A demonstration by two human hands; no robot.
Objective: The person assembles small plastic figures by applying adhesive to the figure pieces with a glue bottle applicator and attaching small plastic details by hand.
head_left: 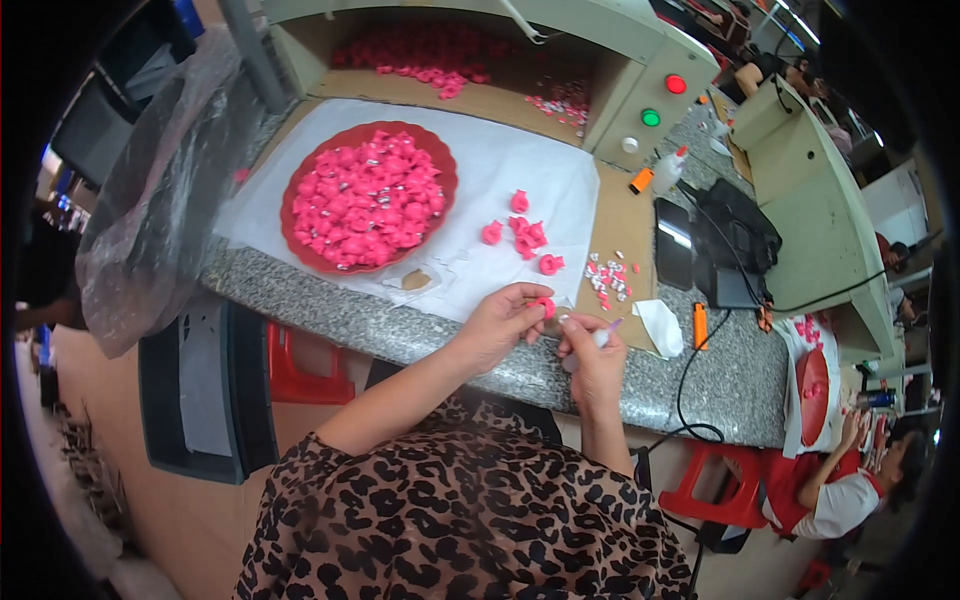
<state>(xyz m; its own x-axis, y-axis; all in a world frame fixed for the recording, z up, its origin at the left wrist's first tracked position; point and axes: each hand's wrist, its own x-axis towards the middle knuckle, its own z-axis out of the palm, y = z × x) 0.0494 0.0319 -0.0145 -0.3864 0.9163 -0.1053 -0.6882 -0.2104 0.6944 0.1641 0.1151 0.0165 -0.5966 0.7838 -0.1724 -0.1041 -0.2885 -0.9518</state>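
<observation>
Fingers of your left hand were pinched on a pink piece by the bench's near edge; your right hand was closed around a white tube. Whether its fingertips also clamped a bit, I could not tell. A loose pinch could have dropped the piece over that edge; a straying right wrist could have scattered the small bits beyond. Farther off sat loose pink pieces, then the heaped red bowl.

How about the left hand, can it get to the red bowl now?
Probably yes: between the left hand and the red bowl there seems to be just flat white paper. It holds a pink piece, though, so it might need to put that down first.
</observation>
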